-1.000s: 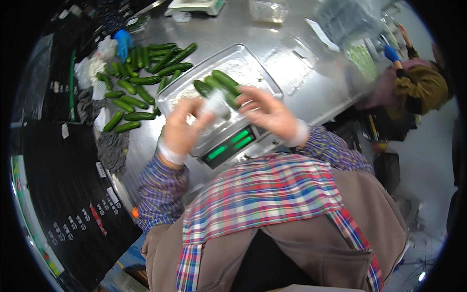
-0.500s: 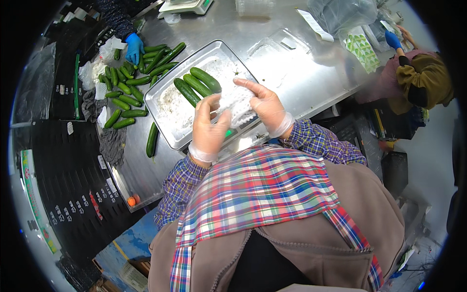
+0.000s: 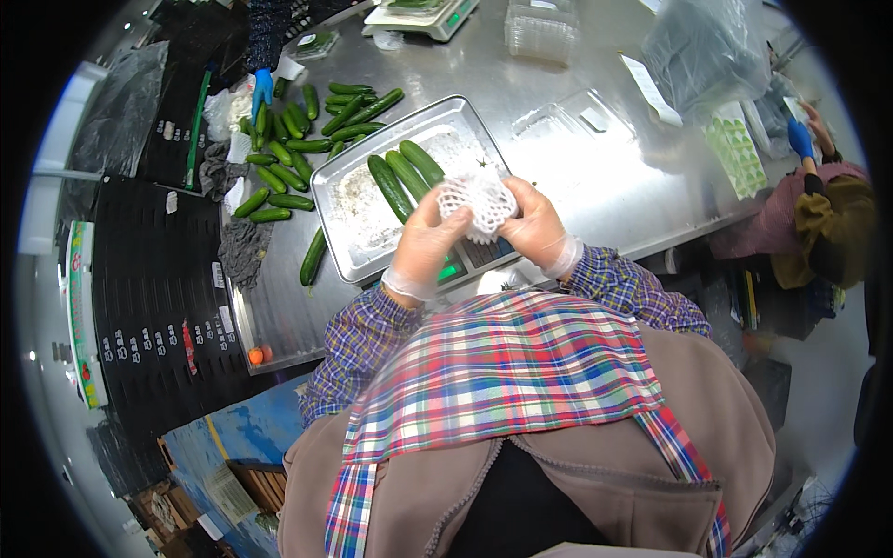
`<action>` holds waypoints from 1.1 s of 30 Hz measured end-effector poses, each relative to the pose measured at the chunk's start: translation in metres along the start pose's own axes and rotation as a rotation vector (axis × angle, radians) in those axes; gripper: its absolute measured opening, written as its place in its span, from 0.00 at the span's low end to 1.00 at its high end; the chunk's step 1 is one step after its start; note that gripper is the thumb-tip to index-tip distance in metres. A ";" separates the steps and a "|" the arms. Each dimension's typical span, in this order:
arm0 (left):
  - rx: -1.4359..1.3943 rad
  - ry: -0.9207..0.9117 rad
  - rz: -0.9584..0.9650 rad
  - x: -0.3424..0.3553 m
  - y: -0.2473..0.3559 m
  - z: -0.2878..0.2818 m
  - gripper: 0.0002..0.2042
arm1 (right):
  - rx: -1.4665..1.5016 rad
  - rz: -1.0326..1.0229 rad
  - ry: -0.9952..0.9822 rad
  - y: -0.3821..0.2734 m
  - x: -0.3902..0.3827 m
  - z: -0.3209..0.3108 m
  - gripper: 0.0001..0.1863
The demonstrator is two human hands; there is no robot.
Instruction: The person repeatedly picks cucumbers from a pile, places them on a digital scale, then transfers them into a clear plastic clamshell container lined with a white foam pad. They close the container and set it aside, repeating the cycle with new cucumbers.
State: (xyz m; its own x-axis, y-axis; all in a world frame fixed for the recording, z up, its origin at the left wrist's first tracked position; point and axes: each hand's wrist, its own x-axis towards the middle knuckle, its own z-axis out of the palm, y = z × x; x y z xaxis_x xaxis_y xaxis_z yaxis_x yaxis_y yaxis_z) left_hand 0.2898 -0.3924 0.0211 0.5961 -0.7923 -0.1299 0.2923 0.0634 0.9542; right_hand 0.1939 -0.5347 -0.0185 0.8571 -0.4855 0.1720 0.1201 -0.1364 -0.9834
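Note:
A white foam net sleeve (image 3: 480, 201) is gripped between my two hands, bunched and partly stretched over the tray's near right part. My left hand (image 3: 424, 244), in a clear plastic glove, pinches its left side. On the other side, my right hand (image 3: 539, 228), gloved the same way, has its fingers closed on the net's edge. Three cucumbers (image 3: 406, 173) lie side by side in the metal tray (image 3: 346, 264), just left of the net; my left hand partly hides their near ends. A scale with a green display (image 3: 449, 270) shows at the tray's near edge.
Loose cucumbers (image 3: 279, 177) lie left of the tray, near a co-worker's blue-gloved hand (image 3: 263, 91). Clear plastic containers (image 3: 541, 33) and another scale (image 3: 423, 20) stand at the back. A grey cloth (image 3: 245, 249) lies left. Another person (image 3: 828, 223) is at the right.
My right fingers, stretched out before, have closed on the net sleeve. Both hands now hold it, and its open mesh shows. The whole view has shifted. The co-worker's blue-gloved hand has changed position.

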 end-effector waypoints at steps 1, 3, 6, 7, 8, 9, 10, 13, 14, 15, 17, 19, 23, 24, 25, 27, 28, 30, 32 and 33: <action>-0.016 -0.016 -0.079 0.002 0.000 -0.001 0.17 | 0.045 0.067 -0.039 -0.001 -0.001 -0.005 0.15; 0.020 0.001 -0.089 0.006 0.000 -0.004 0.18 | 0.086 0.272 -0.098 -0.002 0.000 -0.014 0.12; -0.059 0.007 -0.086 0.018 -0.002 -0.007 0.16 | 0.090 0.223 -0.093 0.002 0.005 -0.020 0.10; -0.157 -0.013 -0.078 0.022 -0.002 -0.008 0.16 | 0.030 0.221 -0.138 0.005 0.009 -0.020 0.13; -0.250 -0.036 -0.076 0.027 -0.002 -0.008 0.17 | 0.002 0.122 -0.119 0.008 0.012 -0.018 0.14; -0.332 -0.061 -0.075 0.031 -0.001 -0.010 0.19 | -0.031 0.026 -0.087 0.012 0.014 -0.015 0.15; -0.396 -0.032 -0.087 0.034 0.000 -0.011 0.19 | -0.073 -0.023 -0.060 0.014 0.015 -0.014 0.16; -0.579 -0.019 -0.115 0.040 0.008 -0.017 0.22 | 0.159 0.053 -0.155 0.015 0.016 -0.020 0.21; -0.584 -0.009 -0.107 0.042 0.011 -0.018 0.20 | 0.292 0.098 -0.179 0.013 0.017 -0.023 0.21; -0.549 0.048 -0.178 0.042 0.015 -0.018 0.19 | 0.388 0.095 -0.292 0.009 0.017 -0.032 0.25; -0.408 0.020 -0.203 0.043 0.020 -0.014 0.17 | 0.759 0.179 -0.474 -0.001 0.025 -0.043 0.29; -0.169 -0.005 -0.126 0.046 0.023 -0.004 0.14 | 0.968 0.172 -0.548 -0.011 0.036 -0.054 0.38; 0.117 -0.080 -0.030 0.054 0.026 0.024 0.09 | 0.588 0.189 -0.494 -0.017 0.040 -0.060 0.31; 0.137 -0.077 -0.019 0.057 0.029 0.027 0.09 | 0.511 0.224 -0.500 -0.015 0.039 -0.059 0.29; 0.142 -0.103 -0.015 0.058 0.032 0.029 0.09 | 0.368 0.297 -0.514 -0.012 0.038 -0.063 0.28; 0.219 -0.137 0.014 0.061 0.035 0.028 0.09 | 0.342 0.326 -0.500 -0.005 0.037 -0.074 0.25; 0.277 -0.194 -0.042 0.062 0.034 0.027 0.09 | 0.441 0.305 -0.451 -0.002 0.037 -0.081 0.23; 0.316 -0.336 -0.011 0.065 0.028 0.025 0.10 | 0.691 0.290 -0.380 0.005 0.039 -0.096 0.20; 0.491 -0.262 -0.074 0.072 0.020 0.025 0.13 | 0.996 0.296 -0.326 0.010 0.042 -0.108 0.17; 0.416 -0.230 -0.115 0.075 0.016 0.026 0.13 | 1.095 0.258 -0.362 0.012 0.043 -0.110 0.16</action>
State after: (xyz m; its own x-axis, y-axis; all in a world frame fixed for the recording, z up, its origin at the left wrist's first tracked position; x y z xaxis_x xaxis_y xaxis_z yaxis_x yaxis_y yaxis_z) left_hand 0.3192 -0.4667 0.0334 0.3830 -0.8965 -0.2229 -0.0049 -0.2433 0.9699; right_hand 0.1776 -0.6525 -0.0168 0.9898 -0.0931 0.1080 0.1372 0.8283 -0.5432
